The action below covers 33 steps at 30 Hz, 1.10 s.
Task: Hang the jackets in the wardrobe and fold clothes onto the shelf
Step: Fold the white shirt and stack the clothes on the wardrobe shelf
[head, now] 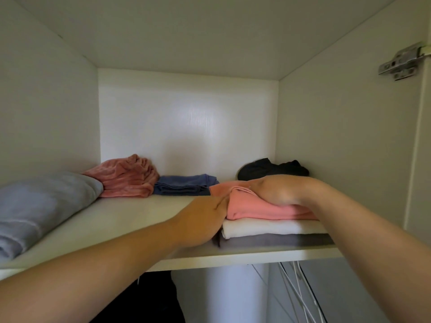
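Wardrobe shelf (140,217): pink garment (256,209) crosswise atop stack (268,227); right hand (277,190) flat on it, left hand (205,220) grip unclear.

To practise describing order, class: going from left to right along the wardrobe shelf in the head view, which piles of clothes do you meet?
In order: pale grey-blue folded cloth → pink ribbed cloth → dark blue folded cloth → stack topped by a coral cloth.
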Motion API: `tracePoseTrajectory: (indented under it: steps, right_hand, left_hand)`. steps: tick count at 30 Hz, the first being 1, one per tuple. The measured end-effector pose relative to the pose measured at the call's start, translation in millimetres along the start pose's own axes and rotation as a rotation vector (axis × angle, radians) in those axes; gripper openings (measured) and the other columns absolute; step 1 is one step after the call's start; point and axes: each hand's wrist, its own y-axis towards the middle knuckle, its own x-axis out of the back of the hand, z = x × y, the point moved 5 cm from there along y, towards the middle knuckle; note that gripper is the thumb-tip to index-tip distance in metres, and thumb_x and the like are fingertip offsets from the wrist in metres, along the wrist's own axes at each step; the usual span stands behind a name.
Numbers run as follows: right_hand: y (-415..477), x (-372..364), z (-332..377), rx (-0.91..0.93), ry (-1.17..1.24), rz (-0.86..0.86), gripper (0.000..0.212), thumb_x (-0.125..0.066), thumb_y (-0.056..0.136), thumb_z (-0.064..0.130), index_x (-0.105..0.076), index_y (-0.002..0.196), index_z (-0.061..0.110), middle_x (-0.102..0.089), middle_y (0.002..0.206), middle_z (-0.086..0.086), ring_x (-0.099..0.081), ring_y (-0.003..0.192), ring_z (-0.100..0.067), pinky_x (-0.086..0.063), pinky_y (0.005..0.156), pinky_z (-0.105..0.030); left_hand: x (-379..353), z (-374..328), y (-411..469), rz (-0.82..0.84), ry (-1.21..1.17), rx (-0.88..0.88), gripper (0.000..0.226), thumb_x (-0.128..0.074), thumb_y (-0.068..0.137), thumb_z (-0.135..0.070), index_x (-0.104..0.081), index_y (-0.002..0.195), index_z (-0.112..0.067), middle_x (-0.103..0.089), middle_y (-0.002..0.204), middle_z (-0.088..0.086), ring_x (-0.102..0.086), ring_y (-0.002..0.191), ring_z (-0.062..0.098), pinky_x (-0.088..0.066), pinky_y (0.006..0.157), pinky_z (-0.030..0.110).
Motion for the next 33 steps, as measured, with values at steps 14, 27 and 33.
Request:
tracePoseTrajectory:
  steps: [14, 27, 33]
  right_hand:
    - [-7, 27, -26, -0.162, -0.110, -0.002, 0.040, -0.044, 0.105, 0.037, -0.064, 0.130, 0.012, -0.058, 0.141, -0.010, -0.057, 0.117, -0.024, -0.039, 0.091, -0.029]
    - [120, -41, 186, 0.178, -0.242, 0.122, 0.038, -0.058, 0.094, 0.019, -0.060, 0.130, 0.006, -0.058, 0.131, -0.014, -0.057, 0.104, -0.031, -0.049, 0.089, -0.038]
    - [181, -75, 190, 0.139, -0.152, 0.116, 0.066, -0.057, 0.097, 0.024, -0.030, 0.156, 0.011, -0.045, 0.151, -0.016, -0.051, 0.130, -0.034, -0.044, 0.106, -0.042]
  left_hand:
    - [-6, -8, 15, 0.176, 0.125, 0.040, 0.051, -0.028, 0.108, -0.049, -0.049, 0.146, -0.021, -0.051, 0.150, 0.005, -0.046, 0.138, 0.024, -0.030, 0.119, 0.038]
    - [86, 134, -44, 0.155, 0.657, 0.515, 0.050, -0.030, 0.109, -0.039, -0.060, 0.134, -0.008, -0.054, 0.144, 0.013, -0.052, 0.129, 0.028, -0.036, 0.107, 0.031]
    - [92, 153, -44, 0.044, 0.628, 0.474, 0.039, -0.039, 0.106, -0.023, -0.057, 0.139, -0.012, -0.049, 0.149, 0.009, -0.046, 0.134, 0.024, -0.028, 0.111, 0.026]
